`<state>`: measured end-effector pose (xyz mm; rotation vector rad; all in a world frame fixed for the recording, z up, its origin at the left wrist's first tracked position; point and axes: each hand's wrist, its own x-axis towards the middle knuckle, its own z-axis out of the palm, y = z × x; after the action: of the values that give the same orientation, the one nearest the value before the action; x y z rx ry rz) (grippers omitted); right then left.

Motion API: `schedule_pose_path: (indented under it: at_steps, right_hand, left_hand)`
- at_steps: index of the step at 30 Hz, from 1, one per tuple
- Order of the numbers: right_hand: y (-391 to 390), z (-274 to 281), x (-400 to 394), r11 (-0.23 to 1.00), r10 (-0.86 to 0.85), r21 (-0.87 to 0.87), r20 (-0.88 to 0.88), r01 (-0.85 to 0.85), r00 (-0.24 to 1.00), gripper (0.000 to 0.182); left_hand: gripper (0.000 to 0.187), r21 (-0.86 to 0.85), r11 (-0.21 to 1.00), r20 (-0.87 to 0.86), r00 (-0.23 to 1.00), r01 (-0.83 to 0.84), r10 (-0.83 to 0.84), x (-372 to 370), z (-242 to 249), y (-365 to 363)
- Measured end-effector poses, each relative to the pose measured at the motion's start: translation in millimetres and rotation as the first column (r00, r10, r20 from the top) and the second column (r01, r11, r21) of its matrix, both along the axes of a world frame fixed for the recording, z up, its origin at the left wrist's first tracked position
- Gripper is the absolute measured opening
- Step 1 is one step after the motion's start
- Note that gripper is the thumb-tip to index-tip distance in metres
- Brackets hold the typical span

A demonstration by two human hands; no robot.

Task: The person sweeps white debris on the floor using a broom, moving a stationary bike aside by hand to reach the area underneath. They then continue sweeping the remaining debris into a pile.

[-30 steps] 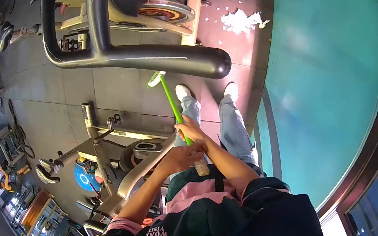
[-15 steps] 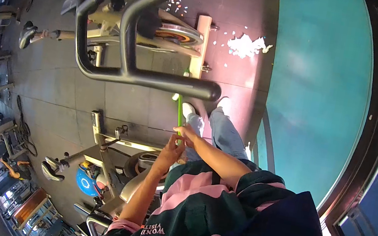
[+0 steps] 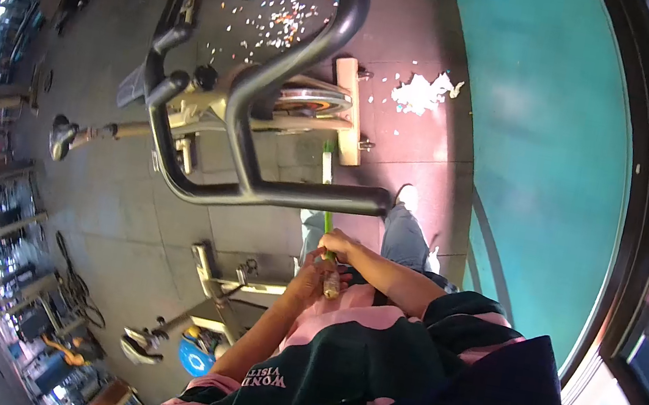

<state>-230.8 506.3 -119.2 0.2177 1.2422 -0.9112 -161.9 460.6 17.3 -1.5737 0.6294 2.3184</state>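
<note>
A slim green-and-white pole [image 3: 328, 221] runs from under the bike's handlebar toward my chest, with a tan, worn-looking end piece [image 3: 332, 288] close to my shirt. My right hand [image 3: 339, 245] is wrapped round its green part. Just below, my left hand [image 3: 314, 275] is at the lower part of the pole, its fingers curled round beside the tan end. The pole's far end reaches the base of an exercise bike, and the black handlebar [image 3: 300, 192] crosses in front of its middle.
An exercise bike [image 3: 352, 113] stands ahead. White scraps [image 3: 421, 94] lie heaped on the dark floor by a teal surface [image 3: 550, 137] on the right. Small coloured bits [image 3: 286, 22] are scattered beyond the bike. Another bike and a blue ball [image 3: 194, 358] are at lower left.
My view has tilted, so the bike sits lower and more of the scattered bits show. My hands have come closer to my body with the pole, and its tan end is now visible.
</note>
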Motion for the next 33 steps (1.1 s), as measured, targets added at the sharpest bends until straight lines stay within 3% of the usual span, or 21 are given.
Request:
schedule_pose_path:
  at_steps: [1, 3, 4, 5, 6, 7, 8, 12, 14, 17, 18, 21, 22, 25, 26, 29, 30, 33]
  right_hand:
    - [-11.0, 1.7, -0.7, 1.0, -0.026, 0.001, -0.01, 0.026, 1.0, 0.007]
    - [-29.2, 0.2, 6.7, 0.996, 0.083, -0.019, -0.107, -0.085, 0.991, 0.012]
    - [-32.3, 3.7, 14.3, 0.986, -0.114, -0.117, 0.022, 0.116, 0.993, 0.016]
    - [-37.6, -6.3, 24.8, 0.987, -0.116, -0.105, 0.022, 0.118, 0.993, 0.016]
    - [-54.3, -3.8, 22.0, 0.925, 0.066, -0.333, -0.336, -0.184, 0.94, 0.018]
    - [-72.7, -1.1, 18.6, 0.748, 0.129, -0.414, -0.676, -0.519, 0.725, 0.02]
    - [-82.6, 5.5, 24.2, 0.984, 0.052, -0.156, -0.178, -0.08, 0.983, 0.019]
    - [-104.4, -19.2, 50.4, 0.999, -0.011, -0.031, -0.167, 0.006, 0.986, 0.021]
    - [-110.0, -31.3, 64.8, 0.998, 0.036, -0.043, -0.291, -0.051, 0.956, 0.021]
    - [-113.0, -6.6, 62.0, 0.995, -0.049, 0.077, -0.182, 0.064, 0.982, 0.022]
    - [-116.5, -11.7, 63.4, 0.999, -0.034, -0.02, -0.223, 0.03, 0.974, 0.02]
    - [-117.6, -10.8, 72.9, 1.0, -0.021, 0.009, -0.177, 0.023, 0.984, 0.019]
    - [-116.0, -25.7, 87.7, 0.992, -0.103, -0.096, -0.23, 0.083, 0.968, 0.019]
    - [-141.1, -18.1, 96.3, 0.985, -0.142, -0.13, -0.256, 0.111, 0.956, 0.02]
    - [-146.3, -7.4, 94.1, 0.945, -0.242, -0.273, -0.206, 0.182, 0.948, 0.019]
    - [-190.1, -50.4, 126.3, 0.952, -0.262, -0.196, -0.136, 0.234, 0.955, 0.015]
    - [-201.4, -48.3, 126.6, 0.968, -0.164, -0.222, -0.183, 0.121, 0.969, 0.015]
    - [-222.6, -42.2, 123.7, 0.943, -0.23, -0.314, -0.375, 0.11, 0.898, 0.014]
  left_hand:
    - [0.052, 0.001, 1.0, -0.01, 1.0, 0.026, -0.026, 0.6, -5.0, -14.4]
    - [0.04, 0.106, 0.976, -0.107, 0.978, 0.189, -0.178, 5.3, -17.0, -44.4]
    - [0.033, 0.113, 0.97, -0.075, 0.975, 0.214, -0.207, 6.3, -21.2, -56.8]
    - [0.033, 0.126, 0.968, -0.076, 0.975, 0.216, -0.208, 11.8, -22.9, -65.7]
    - [0.03, 0.042, 0.967, 0.001, 0.968, 0.251, -0.251, 12.1, -23.1, -77.3]
    - [0.028, -0.045, 0.956, 0.081, 0.955, 0.29, -0.286, 11.6, -22.8, -89.3]
    - [0.025, -0.123, 0.96, 0.086, 0.966, 0.252, -0.242, 15.4, -20.4, -93.3]
    - [0.029, -0.092, 0.932, 0.086, 0.935, 0.351, -0.344, 29.7, -22.3, -117.7]
    - [0.037, -0.062, 0.954, 0.131, 0.95, 0.294, -0.284, 35.2, -12.1, -120.9]
    - [0.052, -0.039, 0.983, 0.142, 0.974, 0.181, -0.174, 34.8, -6.4, -115.8]
    - [0.052, -0.043, 0.983, 0.147, 0.974, 0.181, -0.173, 33.9, -3.9, -115.0]
    - [0.056, -0.003, 0.994, 0.181, 0.978, 0.11, -0.108, 41.5, 4.0, -116.5]
    - [0.055, -0.042, 0.986, 0.194, 0.969, 0.164, -0.153, 42.9, 4.6, -119.5]
    - [0.054, -0.086, 0.971, 0.238, 0.951, 0.222, -0.196, 47.8, 4.2, -134.1]
    - [0.053, -0.103, 0.965, 0.265, 0.942, 0.241, -0.207, 50.7, 3.4, -145.3]
    - [0.054, -0.144, 0.929, 0.251, 0.921, 0.341, -0.299, 73.0, -22.2, -179.8]
    - [0.054, -0.134, 0.927, 0.255, 0.916, 0.35, -0.309, 79.8, -21.9, -189.6]
    - [0.054, -0.204, 0.901, 0.194, 0.918, 0.382, -0.345, 78.3, -34.0, -216.7]
